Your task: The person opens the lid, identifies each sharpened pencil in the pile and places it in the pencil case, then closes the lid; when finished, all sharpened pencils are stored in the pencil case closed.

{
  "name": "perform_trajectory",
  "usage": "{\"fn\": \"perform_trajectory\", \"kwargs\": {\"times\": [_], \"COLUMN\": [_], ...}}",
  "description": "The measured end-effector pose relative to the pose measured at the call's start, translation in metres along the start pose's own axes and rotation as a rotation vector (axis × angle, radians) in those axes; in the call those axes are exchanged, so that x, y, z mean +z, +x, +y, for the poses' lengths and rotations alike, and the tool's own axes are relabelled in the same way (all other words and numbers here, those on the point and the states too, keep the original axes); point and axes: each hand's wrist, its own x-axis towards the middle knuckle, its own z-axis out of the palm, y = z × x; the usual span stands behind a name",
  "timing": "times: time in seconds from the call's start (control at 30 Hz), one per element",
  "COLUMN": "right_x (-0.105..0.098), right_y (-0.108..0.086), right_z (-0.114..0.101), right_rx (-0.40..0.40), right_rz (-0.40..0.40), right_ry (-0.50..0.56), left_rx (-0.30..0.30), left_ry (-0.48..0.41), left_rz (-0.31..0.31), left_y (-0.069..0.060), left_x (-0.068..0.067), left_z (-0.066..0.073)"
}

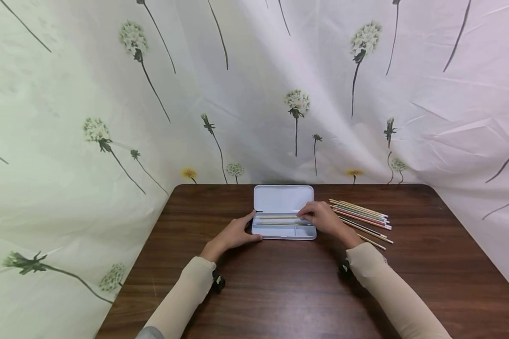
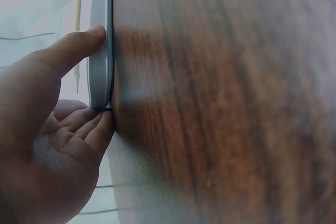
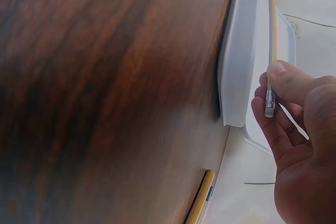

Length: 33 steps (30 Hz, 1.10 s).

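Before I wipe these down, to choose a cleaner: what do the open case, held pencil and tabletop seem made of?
Case: smooth, pale plastic or painted metal; its plain surface leaves both open.
Pencil: probably yellow-painted wood, given its slim, pointed shaft; the silvery end band looks metallic.
Tabletop: wood or wood-look laminate with a sheen; streaked brown grain suits either.

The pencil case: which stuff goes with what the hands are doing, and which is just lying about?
Seems part of the job:
open white case, steadied by the left hand
pencil pinched by the right hand
pencil inside the case
loose pencils beside the case

Just around:
brown table
flowery cloth behind
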Motion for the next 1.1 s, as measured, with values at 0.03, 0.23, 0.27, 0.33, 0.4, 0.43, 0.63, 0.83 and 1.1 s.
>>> {"fn": "perform_trajectory", "kwargs": {"times": [0.03, 0.23, 0.27, 0.33, 0.4, 0.43, 0.63, 0.83, 1.1], "right_x": [0.0006, 0.0061, 0.0070, 0.0079, 0.0084, 0.0082, 0.0082, 0.0078, 0.0048], "right_y": [0.0002, 0.0011, 0.0010, 0.0006, 0.0000, -0.0003, -0.0012, -0.0005, 0.0000], "right_z": [0.0001, 0.0020, 0.0026, 0.0030, 0.0031, 0.0027, -0.0006, -0.0009, -0.0023], "right_rx": [-0.001, 0.014, 0.022, 0.038, 0.048, 0.047, 0.005, -0.001, 0.016], "right_rz": [-0.001, -0.032, -0.039, -0.057, -0.078, -0.091, -0.158, -0.170, -0.193], "right_ry": [-0.009, -0.087, -0.098, -0.113, -0.135, -0.145, -0.203, -0.210, -0.198], "left_rx": [0.001, -0.001, -0.001, -0.002, -0.002, -0.002, 0.005, 0.008, 0.005], "left_ry": [0.001, 0.000, 0.001, -0.001, -0.001, -0.001, 0.001, -0.010, -0.003], "left_rz": [-0.001, 0.006, 0.010, 0.013, 0.015, 0.014, 0.011, 0.013, 0.008], "left_y": [-0.0001, -0.0011, -0.0010, -0.0010, -0.0006, -0.0002, 0.0006, 0.0004, -0.0001], "left_x": [-0.0001, 0.0003, 0.0006, 0.0008, 0.0012, 0.0013, 0.0006, -0.0002, 0.0008], "left_z": [0.0000, 0.0007, 0.0008, 0.0010, 0.0009, 0.0007, 0.0002, 0.0011, 0.0005]}}
